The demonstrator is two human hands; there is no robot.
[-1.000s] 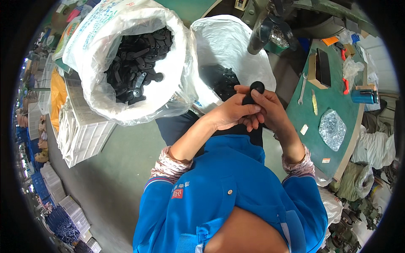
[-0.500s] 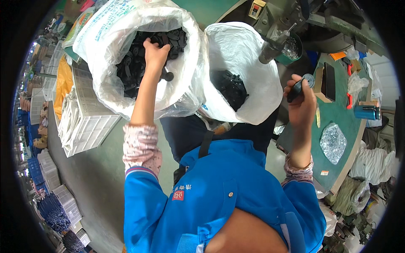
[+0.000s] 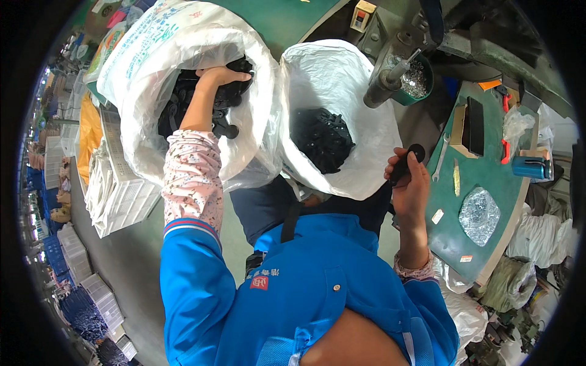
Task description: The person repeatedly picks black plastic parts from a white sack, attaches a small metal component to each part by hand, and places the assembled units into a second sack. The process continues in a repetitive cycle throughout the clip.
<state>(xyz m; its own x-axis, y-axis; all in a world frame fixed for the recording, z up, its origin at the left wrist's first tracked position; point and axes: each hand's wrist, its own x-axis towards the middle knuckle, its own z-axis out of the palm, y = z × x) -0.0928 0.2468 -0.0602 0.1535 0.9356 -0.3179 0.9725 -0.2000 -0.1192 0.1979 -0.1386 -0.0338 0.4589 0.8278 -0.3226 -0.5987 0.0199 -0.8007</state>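
My left hand [image 3: 215,77] reaches into the large white bag [image 3: 137,131] on the left, down among loose black plastic parts [image 3: 230,96]. Its thumb stretches out to the right, while the other fingers are mostly hidden by the hand and the heap. Beside the right rim of the second white sack [image 3: 381,131], my right hand [image 3: 413,183] grips a black plastic part [image 3: 401,169] with a round disc-like end, fingers wrapped round it. A pile of black parts [image 3: 323,139] lies inside that second sack.
A dark machine with a metal post [image 3: 381,88] and a cup of small metal pieces [image 3: 415,79] stands beyond the sack. On the green table at right lie a wrench [image 3: 441,158], a clear bag of small pieces [image 3: 479,215] and a blue cup [image 3: 530,167]. White crates [image 3: 125,210] stand left.
My right hand has moved left and toward me with the black part, closer to the second sack; the wrench behind it now shows. My left hand has shifted within the heap, its fingers now more hidden.
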